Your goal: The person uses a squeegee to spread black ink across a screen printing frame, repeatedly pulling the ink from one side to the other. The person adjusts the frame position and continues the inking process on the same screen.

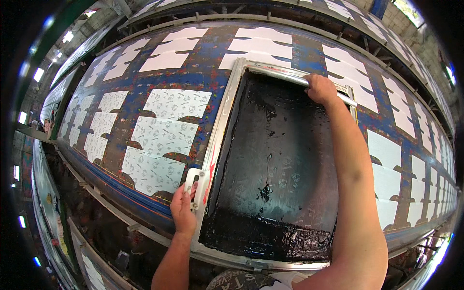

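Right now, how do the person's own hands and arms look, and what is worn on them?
The left hand and right hand are bare, with no glove or wristband showing. No sleeve covers the visible left forearm or right arm. A dark garment with pale lettering shows below.

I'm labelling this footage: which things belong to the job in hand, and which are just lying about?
Likely the job: framed screen, dark ink, white handle in left hand, metal bar in right hand, white cut pieces.

Likely background: lights, block wall.
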Demonstrator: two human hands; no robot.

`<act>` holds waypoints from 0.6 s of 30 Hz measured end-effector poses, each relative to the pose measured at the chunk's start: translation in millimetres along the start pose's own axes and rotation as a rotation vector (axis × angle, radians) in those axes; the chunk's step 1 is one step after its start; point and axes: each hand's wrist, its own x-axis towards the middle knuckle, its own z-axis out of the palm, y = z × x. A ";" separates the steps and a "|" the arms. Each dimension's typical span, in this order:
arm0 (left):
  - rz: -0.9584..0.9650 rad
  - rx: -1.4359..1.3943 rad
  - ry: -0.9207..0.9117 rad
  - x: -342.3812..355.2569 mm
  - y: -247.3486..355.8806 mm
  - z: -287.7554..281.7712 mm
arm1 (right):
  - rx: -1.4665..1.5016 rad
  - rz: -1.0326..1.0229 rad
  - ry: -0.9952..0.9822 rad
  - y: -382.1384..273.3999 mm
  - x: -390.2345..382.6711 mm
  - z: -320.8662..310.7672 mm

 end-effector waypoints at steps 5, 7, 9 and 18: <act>-0.012 -0.011 0.008 0.3 0.5 -0.3 | 0.029 -0.067 -0.043 8.7 10.6 -10.9; 0.011 -0.037 -0.016 1.1 1.2 -0.6 | 0.043 -0.086 -0.076 7.1 3.6 -16.4; 0.002 -0.011 0.006 1.2 0.6 -0.6 | 0.036 -0.091 -0.116 2.3 -7.7 -21.6; 0.066 0.082 -0.009 8.3 -6.6 -4.1 | 0.037 -0.170 -0.161 -39.3 -117.0 -33.4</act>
